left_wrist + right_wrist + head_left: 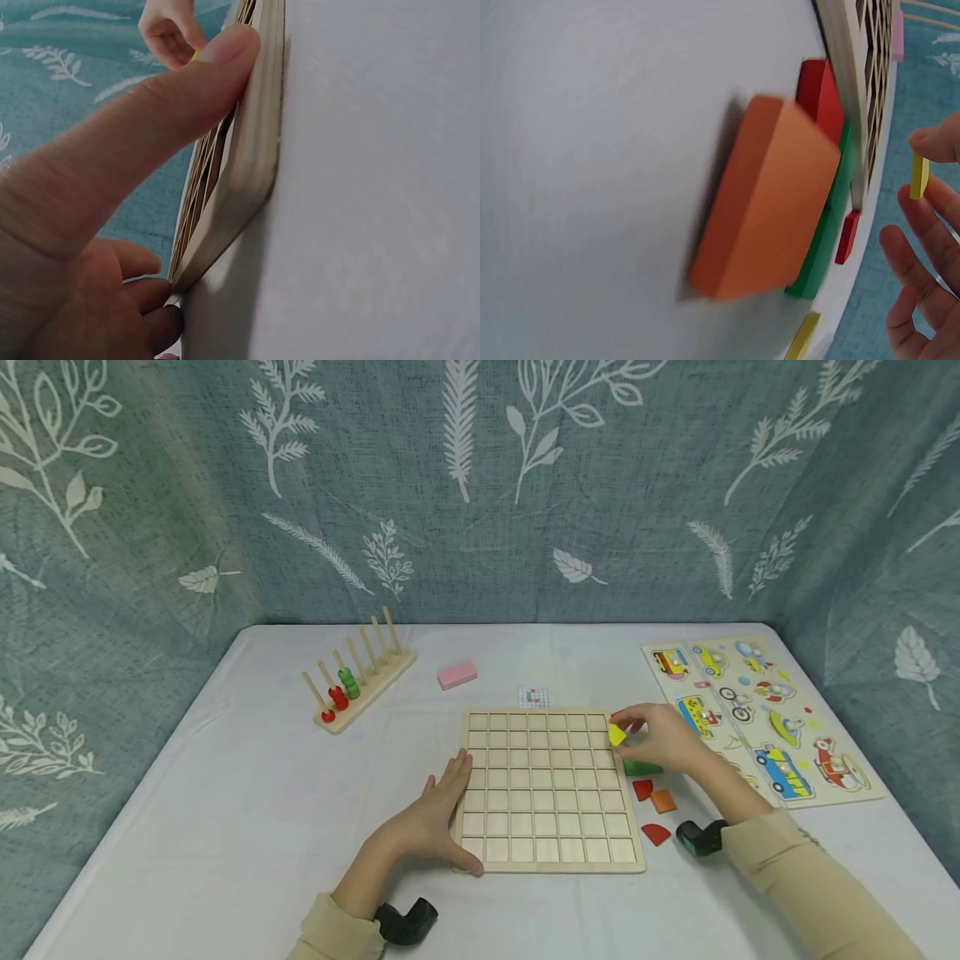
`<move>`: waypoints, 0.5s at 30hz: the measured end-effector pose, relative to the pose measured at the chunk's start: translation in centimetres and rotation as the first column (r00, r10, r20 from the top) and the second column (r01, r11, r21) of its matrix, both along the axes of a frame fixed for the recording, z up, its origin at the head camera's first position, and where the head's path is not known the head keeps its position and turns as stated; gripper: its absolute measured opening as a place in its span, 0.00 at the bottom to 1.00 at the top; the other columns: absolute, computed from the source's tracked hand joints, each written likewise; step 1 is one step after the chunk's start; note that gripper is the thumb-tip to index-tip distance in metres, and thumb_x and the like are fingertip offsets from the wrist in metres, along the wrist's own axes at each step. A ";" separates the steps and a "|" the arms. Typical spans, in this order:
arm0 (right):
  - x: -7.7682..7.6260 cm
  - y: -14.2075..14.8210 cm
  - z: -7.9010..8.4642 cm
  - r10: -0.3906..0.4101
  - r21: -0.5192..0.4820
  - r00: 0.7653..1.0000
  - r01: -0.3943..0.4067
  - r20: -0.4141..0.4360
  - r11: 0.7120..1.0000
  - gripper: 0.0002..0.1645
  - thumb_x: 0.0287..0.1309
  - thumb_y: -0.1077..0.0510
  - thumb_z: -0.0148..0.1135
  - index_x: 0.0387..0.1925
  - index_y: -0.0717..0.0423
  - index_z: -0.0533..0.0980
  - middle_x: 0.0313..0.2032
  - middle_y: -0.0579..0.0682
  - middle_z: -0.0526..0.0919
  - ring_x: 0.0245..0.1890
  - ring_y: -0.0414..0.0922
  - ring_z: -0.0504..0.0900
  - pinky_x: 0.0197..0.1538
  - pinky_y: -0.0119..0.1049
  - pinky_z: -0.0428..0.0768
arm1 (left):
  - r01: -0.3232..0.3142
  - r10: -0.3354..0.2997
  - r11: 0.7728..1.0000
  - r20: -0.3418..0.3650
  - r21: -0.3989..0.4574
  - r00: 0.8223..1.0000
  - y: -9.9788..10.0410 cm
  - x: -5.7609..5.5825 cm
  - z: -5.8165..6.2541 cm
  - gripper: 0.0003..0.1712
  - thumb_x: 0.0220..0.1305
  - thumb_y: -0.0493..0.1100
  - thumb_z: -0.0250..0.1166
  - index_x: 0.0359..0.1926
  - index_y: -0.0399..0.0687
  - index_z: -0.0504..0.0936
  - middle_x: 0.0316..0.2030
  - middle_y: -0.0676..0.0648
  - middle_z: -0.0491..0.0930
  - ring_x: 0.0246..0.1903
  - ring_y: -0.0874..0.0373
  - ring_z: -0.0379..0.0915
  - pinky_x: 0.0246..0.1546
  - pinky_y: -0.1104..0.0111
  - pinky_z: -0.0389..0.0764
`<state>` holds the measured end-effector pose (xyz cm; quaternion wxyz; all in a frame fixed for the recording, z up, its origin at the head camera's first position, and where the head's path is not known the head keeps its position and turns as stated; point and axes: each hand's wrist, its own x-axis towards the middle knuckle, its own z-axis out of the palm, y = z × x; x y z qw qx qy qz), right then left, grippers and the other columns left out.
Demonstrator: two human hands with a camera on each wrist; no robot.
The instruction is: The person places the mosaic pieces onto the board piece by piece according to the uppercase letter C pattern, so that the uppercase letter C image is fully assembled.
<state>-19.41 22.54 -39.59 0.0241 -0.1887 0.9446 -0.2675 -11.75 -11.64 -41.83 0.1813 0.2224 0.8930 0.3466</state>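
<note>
A flat wooden grid board lies at the table's middle, its squares bare. My left hand rests along its left side, fingers stretched along the edge and thumb at the near left corner. In the left wrist view the thumb presses on the board's rim. Over the far right part of the board's edge, my right hand pinches a small yellow block between thumb and fingertip. Below that hand lie a green block, an orange block and red blocks, partly overlapped in the right wrist view.
A wooden peg stand with red and green beads stands at the back left. Behind the board are a pink block and a small patterned card. A vehicle picture puzzle lies at the right, partly behind the right arm.
</note>
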 end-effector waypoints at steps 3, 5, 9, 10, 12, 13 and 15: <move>0.0 -0.4 -0.1 0.002 -0.015 1.000 -0.002 -0.003 1.000 0.23 0.40 0.60 0.70 0.43 0.63 0.79 0.37 0.53 0.82 0.36 0.47 0.77 0.38 0.40 0.76 | 0.000 0.000 1.000 0.003 -0.002 1.000 0.0 0.0 0.0 0.79 0.24 0.55 0.81 0.69 0.34 0.37 0.70 0.39 0.30 0.69 0.46 0.27 0.65 0.48 0.35; 0.0 -0.6 -0.2 -0.001 -0.020 1.000 0.001 -0.003 1.000 0.23 0.40 0.60 0.71 0.42 0.63 0.79 0.36 0.52 0.81 0.36 0.47 0.76 0.38 0.40 0.76 | 0.001 -0.001 1.000 0.004 -0.002 1.000 0.0 0.0 -0.1 0.79 0.24 0.55 0.81 0.69 0.34 0.37 0.70 0.39 0.31 0.69 0.46 0.27 0.65 0.48 0.35; 0.0 -1.1 -0.4 -0.010 -0.022 1.000 0.010 -0.004 1.000 0.21 0.40 0.58 0.71 0.40 0.61 0.80 0.33 0.49 0.81 0.34 0.45 0.76 0.36 0.38 0.75 | 0.004 -0.004 1.000 0.002 -0.005 1.000 0.0 0.0 -0.1 0.79 0.25 0.55 0.81 0.69 0.34 0.36 0.70 0.39 0.30 0.69 0.46 0.26 0.65 0.48 0.35; 0.0 -1.2 -0.4 -0.009 -0.021 1.000 0.009 -0.006 1.000 0.21 0.40 0.58 0.71 0.40 0.61 0.80 0.33 0.49 0.81 0.34 0.45 0.76 0.36 0.37 0.75 | 0.003 -0.003 1.000 0.002 -0.005 1.000 0.0 0.0 -0.1 0.80 0.25 0.55 0.81 0.69 0.34 0.36 0.70 0.39 0.30 0.69 0.46 0.26 0.65 0.48 0.35; 0.0 -1.5 -0.4 -0.007 -0.024 1.000 0.007 -0.008 1.000 0.21 0.40 0.57 0.71 0.40 0.60 0.80 0.32 0.49 0.81 0.34 0.45 0.76 0.34 0.36 0.74 | 0.000 0.000 1.000 0.000 -0.006 1.000 0.0 0.0 -0.1 0.80 0.24 0.55 0.81 0.69 0.34 0.36 0.70 0.39 0.31 0.69 0.46 0.27 0.65 0.48 0.36; 0.0 -1.7 -0.3 -0.005 -0.025 1.000 0.005 -0.009 1.000 0.21 0.40 0.57 0.71 0.40 0.60 0.80 0.32 0.49 0.81 0.33 0.45 0.76 0.34 0.36 0.74 | -0.004 0.004 1.000 -0.001 -0.007 1.000 0.1 0.0 -0.1 0.80 0.24 0.55 0.81 0.69 0.34 0.36 0.70 0.39 0.31 0.69 0.46 0.27 0.65 0.48 0.36; 0.0 -2.0 -0.2 0.002 -0.031 1.000 -0.002 -0.009 1.000 0.21 0.40 0.57 0.71 0.40 0.61 0.80 0.32 0.49 0.81 0.33 0.45 0.76 0.33 0.35 0.74 | -0.009 0.009 1.000 0.002 -0.011 1.000 0.0 0.0 -0.1 0.80 0.23 0.55 0.81 0.69 0.34 0.36 0.70 0.40 0.31 0.69 0.47 0.27 0.65 0.49 0.36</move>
